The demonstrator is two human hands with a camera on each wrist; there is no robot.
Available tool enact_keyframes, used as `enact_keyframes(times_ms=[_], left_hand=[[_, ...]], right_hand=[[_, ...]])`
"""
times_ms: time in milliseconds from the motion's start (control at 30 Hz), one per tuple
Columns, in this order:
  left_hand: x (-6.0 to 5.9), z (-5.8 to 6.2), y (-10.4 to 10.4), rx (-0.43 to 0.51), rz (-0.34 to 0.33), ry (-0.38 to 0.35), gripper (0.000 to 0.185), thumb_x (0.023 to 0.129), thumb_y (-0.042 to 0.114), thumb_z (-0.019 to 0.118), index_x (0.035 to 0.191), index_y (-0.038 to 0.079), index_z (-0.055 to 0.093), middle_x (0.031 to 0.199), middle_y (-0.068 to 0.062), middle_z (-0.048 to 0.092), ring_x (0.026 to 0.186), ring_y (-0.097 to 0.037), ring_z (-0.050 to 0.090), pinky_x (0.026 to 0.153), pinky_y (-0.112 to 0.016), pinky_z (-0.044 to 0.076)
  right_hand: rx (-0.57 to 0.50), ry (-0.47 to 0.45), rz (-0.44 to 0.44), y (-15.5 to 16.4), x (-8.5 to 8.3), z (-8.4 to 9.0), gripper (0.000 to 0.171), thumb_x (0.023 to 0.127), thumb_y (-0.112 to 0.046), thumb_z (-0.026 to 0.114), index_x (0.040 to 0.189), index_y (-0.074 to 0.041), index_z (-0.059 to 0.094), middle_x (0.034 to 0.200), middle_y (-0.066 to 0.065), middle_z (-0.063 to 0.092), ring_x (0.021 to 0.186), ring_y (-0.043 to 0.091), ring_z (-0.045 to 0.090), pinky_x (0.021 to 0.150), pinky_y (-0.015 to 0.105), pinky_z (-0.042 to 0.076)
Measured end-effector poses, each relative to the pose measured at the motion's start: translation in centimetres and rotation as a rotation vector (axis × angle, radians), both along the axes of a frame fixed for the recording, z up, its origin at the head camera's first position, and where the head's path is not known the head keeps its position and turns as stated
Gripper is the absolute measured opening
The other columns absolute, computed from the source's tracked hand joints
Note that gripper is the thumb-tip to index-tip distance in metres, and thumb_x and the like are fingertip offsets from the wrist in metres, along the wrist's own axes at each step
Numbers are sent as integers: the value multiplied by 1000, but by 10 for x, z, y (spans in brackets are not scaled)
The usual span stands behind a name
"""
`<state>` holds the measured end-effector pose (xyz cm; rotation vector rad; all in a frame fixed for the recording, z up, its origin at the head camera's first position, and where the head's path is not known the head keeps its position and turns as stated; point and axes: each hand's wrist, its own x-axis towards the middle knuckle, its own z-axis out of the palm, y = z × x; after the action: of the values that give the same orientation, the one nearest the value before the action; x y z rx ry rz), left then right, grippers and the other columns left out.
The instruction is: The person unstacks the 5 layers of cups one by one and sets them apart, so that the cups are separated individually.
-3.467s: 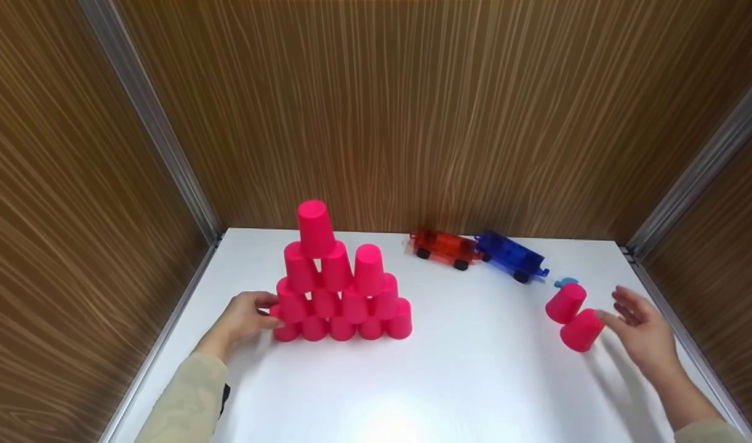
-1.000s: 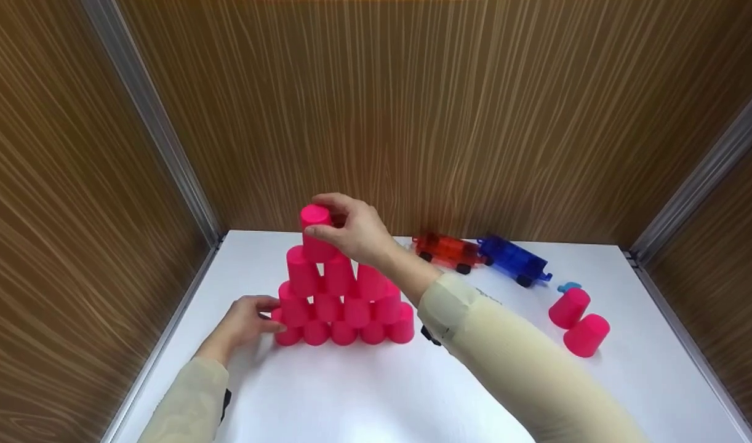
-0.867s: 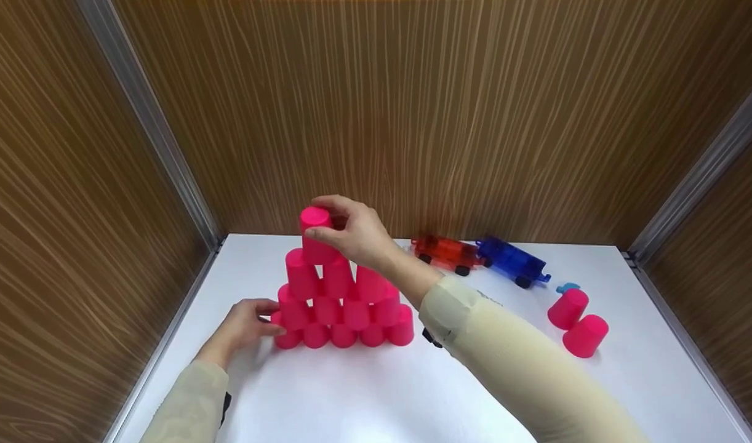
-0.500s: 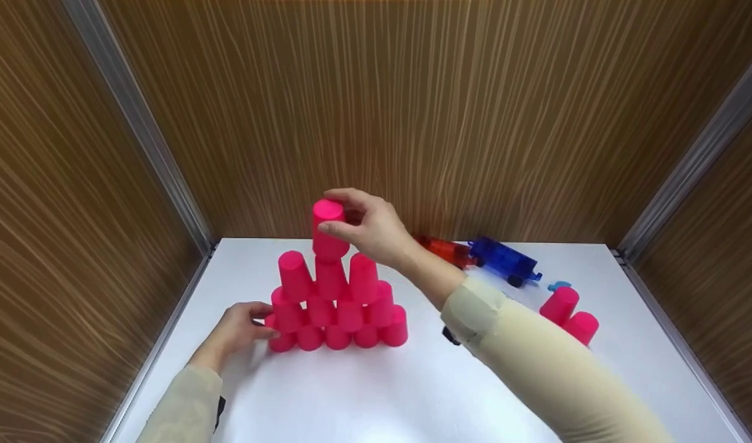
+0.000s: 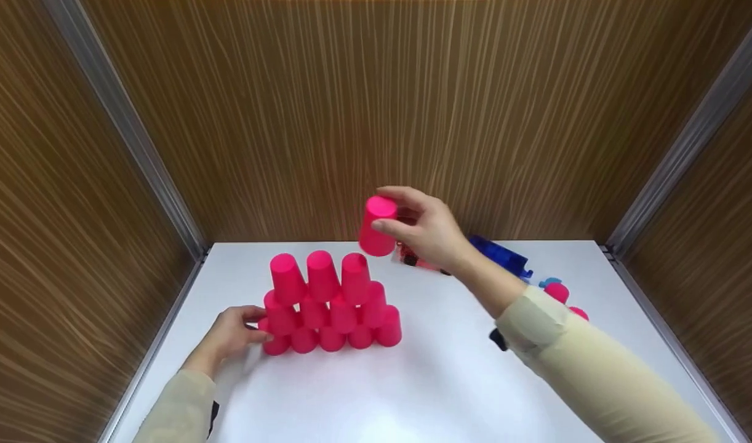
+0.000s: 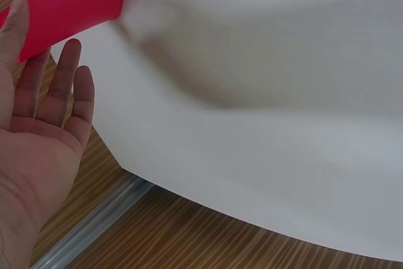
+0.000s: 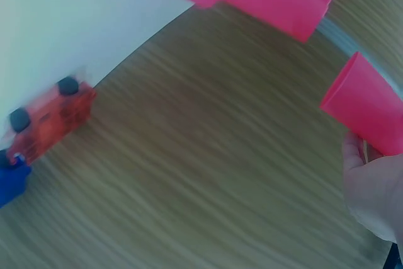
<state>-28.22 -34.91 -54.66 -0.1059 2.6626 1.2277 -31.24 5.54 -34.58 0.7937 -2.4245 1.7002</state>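
Observation:
My right hand holds a pink cup, mouth down, between thumb and fingers in the air, right of and above a stack of upside-down pink cups. The stack stands in three rows, with three cups along its top. At its lower left end, my left hand has its thumb in front of a bottom-row cup and a finger behind it. In the left wrist view, the other fingers of the left hand spread loosely beside the cup. In the right wrist view, the held cup is tilted.
Behind the right forearm, a red toy car is partly hidden and a blue toy car stands by the back wall. Two more pink cups and a small light-blue piece lie at right. Wood-grain walls surround the white table.
My right hand came from the right, took the cup off the top of the stack, and carried it rightward. My left hand has stayed at the stack's lower left.

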Motion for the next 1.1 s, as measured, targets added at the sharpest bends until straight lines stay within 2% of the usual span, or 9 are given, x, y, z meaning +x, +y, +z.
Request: enact_keyframes(times_ms=[300,600,867,1100], left_hand=[[0,-1,-2,24,18,-3,53,88,12,88,137,3,69,128,-15,70,115,-34,68,100,-48,58],[-3,-2,-2,27,24,-1,53,88,12,88,137,4,69,127,-13,70,114,-33,68,100,-48,58],[-5,-4,-4,6,24,-8,54,87,14,89,137,6,69,127,-11,70,111,-30,69,96,-45,60],[-6,-3,-5,8,26,-15,56,87,15,89,138,6,69,126,-10,70,112,-29,68,98,-47,59]], right_hand=[[29,-23,-105,57,-3,-12,59,96,-30,81,151,-23,59,138,0,62,122,22,62,90,38,62],[104,-28,-201,113,-4,-36,62,97,-36,80,152,-18,57,140,4,63,125,24,63,92,24,58],[137,-84,-297,152,2,-56,70,97,-42,79,157,-18,52,146,9,59,130,32,61,89,21,57],[132,-131,-346,177,8,-71,77,96,-46,78,160,-16,47,148,12,58,132,35,60,87,19,56]])
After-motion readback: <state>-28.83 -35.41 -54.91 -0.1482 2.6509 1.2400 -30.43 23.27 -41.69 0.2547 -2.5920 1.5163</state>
